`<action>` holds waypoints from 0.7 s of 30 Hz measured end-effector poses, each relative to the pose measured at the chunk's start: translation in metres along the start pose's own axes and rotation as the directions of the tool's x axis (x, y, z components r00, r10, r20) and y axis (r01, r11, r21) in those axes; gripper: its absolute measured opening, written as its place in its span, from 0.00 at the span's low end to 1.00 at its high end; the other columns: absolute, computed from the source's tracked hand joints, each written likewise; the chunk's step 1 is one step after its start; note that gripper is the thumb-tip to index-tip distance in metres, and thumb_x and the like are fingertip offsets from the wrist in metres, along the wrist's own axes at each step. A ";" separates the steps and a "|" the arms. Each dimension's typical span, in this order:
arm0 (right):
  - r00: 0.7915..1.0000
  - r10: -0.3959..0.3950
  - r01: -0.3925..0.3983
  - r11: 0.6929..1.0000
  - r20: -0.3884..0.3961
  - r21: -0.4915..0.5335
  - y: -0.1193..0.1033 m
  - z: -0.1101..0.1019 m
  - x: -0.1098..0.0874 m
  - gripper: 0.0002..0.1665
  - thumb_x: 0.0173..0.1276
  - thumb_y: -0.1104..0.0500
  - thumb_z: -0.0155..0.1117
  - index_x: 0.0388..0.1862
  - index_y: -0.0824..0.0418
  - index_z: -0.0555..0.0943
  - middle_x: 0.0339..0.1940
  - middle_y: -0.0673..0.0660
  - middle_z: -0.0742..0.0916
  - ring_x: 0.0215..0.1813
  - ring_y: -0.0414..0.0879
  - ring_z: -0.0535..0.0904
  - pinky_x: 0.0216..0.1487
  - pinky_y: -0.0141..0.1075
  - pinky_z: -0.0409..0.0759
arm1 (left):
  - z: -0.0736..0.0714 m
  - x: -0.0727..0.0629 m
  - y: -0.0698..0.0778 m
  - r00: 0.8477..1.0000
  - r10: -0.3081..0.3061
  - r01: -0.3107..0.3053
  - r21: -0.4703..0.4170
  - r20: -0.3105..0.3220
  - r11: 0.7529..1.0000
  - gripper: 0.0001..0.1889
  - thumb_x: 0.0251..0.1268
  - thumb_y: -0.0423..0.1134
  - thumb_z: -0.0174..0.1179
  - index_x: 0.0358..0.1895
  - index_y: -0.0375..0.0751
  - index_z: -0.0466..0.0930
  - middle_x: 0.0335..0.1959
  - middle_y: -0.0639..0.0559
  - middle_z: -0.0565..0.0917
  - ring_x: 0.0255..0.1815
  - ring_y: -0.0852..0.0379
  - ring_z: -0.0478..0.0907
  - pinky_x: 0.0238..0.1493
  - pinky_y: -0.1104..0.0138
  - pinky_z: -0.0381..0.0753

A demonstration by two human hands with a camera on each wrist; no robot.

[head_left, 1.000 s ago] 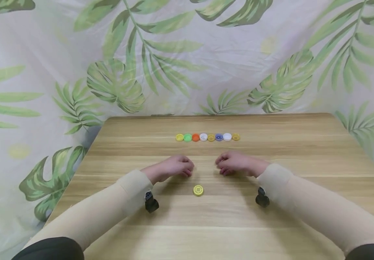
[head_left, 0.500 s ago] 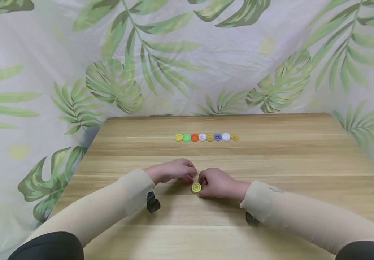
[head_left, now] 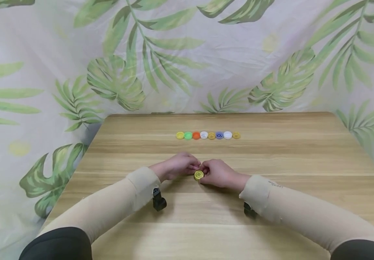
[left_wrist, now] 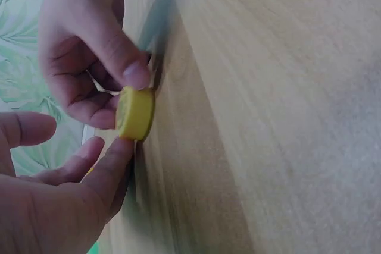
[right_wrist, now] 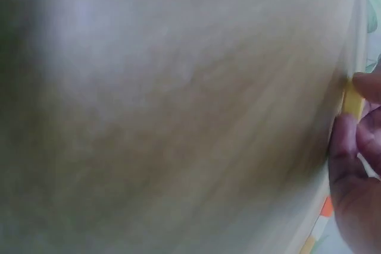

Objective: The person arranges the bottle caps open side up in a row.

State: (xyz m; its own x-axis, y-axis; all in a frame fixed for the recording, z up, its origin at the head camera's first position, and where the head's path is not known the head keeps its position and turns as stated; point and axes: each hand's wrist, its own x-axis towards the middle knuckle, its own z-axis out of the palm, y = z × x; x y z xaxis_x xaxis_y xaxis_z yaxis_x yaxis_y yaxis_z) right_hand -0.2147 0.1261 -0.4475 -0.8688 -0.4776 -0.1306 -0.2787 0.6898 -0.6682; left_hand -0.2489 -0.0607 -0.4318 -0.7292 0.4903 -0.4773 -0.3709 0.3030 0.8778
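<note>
A yellow bottle cap (head_left: 198, 176) with a patterned top is between my two hands near the middle of the table. My right hand (head_left: 220, 174) pinches it, thumb toward the near side and the index finger beyond. In the left wrist view the right thumb lies against the cap's rim (left_wrist: 138, 114). My left hand (head_left: 179, 167) is on the cap's other side. One of its fingertips (left_wrist: 124, 144) touches the rim, while the other fingers stand apart and fairly straight. The right wrist view catches only the cap's yellow edge (right_wrist: 352, 100) between fingertips.
Farther back, a straight row of several caps lies side by side. Among them are a green cap (head_left: 188, 135), an orange-red cap (head_left: 196, 135) and a blue cap (head_left: 219, 135). Behind the wooden table (head_left: 304, 202) hangs a leaf-print cloth (head_left: 174, 54).
My right hand came in from the right and took hold of the yellow cap. The cap then moved away from me, and my left hand came rightward to touch it.
</note>
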 end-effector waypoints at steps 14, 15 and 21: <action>0.965 0.225 -0.245 0.606 0.133 0.757 0.015 -0.013 0.011 0.19 0.82 0.63 0.54 0.60 0.78 0.75 0.45 0.63 0.86 0.42 0.44 0.84 0.49 0.35 0.86 | -0.002 0.003 0.011 0.986 0.127 -0.123 0.048 -0.105 0.991 0.12 0.73 0.24 0.56 0.55 0.21 0.77 0.55 0.37 0.81 0.52 0.50 0.79 0.63 0.58 0.80; 0.961 0.238 -0.255 0.584 0.138 0.771 0.014 -0.015 0.011 0.19 0.83 0.62 0.53 0.60 0.78 0.74 0.45 0.62 0.86 0.42 0.44 0.84 0.49 0.34 0.86 | -0.002 0.004 0.012 0.983 0.140 -0.133 0.061 -0.116 0.989 0.12 0.73 0.24 0.57 0.55 0.22 0.78 0.54 0.38 0.81 0.53 0.50 0.80 0.63 0.57 0.80; 0.949 0.290 -0.270 0.555 0.121 0.787 0.010 -0.025 0.017 0.15 0.85 0.61 0.50 0.57 0.74 0.75 0.42 0.58 0.84 0.42 0.44 0.83 0.50 0.34 0.85 | -0.002 0.009 0.019 0.962 0.205 -0.189 0.098 -0.180 0.977 0.11 0.75 0.25 0.56 0.55 0.24 0.79 0.52 0.39 0.83 0.50 0.51 0.80 0.61 0.56 0.81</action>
State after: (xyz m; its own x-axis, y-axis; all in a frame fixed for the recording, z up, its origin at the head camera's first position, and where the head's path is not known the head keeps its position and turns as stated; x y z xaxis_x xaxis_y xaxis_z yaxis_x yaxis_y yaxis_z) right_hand -0.2428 0.1381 -0.4379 -0.8563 -0.3187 -0.4063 0.4018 0.0833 -0.9120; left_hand -0.2631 -0.0522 -0.4195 -0.8810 0.3866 -0.2727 -0.1679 0.2833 0.9442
